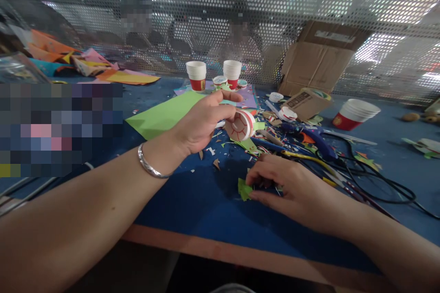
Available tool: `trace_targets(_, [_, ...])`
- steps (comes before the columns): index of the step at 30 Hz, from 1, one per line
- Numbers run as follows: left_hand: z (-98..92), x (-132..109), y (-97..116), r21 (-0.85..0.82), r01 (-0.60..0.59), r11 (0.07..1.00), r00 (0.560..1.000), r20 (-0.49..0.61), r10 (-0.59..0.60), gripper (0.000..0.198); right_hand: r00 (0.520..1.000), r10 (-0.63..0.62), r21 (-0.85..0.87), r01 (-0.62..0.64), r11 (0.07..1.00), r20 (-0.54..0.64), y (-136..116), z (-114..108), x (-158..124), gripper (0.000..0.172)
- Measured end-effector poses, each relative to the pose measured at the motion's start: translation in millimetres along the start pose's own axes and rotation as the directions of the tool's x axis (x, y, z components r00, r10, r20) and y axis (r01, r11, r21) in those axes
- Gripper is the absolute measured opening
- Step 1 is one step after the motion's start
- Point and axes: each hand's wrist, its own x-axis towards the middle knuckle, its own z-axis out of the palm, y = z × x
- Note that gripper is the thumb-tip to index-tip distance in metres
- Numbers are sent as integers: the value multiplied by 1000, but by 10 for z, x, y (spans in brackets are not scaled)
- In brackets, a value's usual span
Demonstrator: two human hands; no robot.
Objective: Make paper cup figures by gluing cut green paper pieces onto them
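Observation:
My left hand (204, 119), with a silver bangle at its wrist, holds a cut-off paper cup bottom (237, 127) above the table. Red lines are drawn on its white face, and a bit of light green paper sticks out on its right side. Lower and to the right, my right hand (280, 183) has its fingers closed on a small green paper piece (244, 190) close to the blue tabletop. Its fingers partly hide that piece. Paper scraps (216, 164) lie around and behind both hands.
A light green sheet (161, 116) lies behind my left arm. Paper cup stacks (195, 73) stand at the back, another cup stack (355, 113) leans at right. A blue glue gun (323, 144) with black cable, yellow-handled scissors (309, 158) and cardboard (318, 57) are at right.

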Motion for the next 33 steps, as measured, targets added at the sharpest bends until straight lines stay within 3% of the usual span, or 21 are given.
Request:
trace_targets(13, [17, -25, 14, -12, 18, 1000, 1000, 25, -18, 34, 996, 60, -30, -58, 998, 68, -20, 7, 8, 8])
trace_targets(33, [15, -7, -2, -2, -3, 1000, 1000, 9, 3, 37, 997, 62, -11, -61, 998, 51, -31, 20, 26, 9])
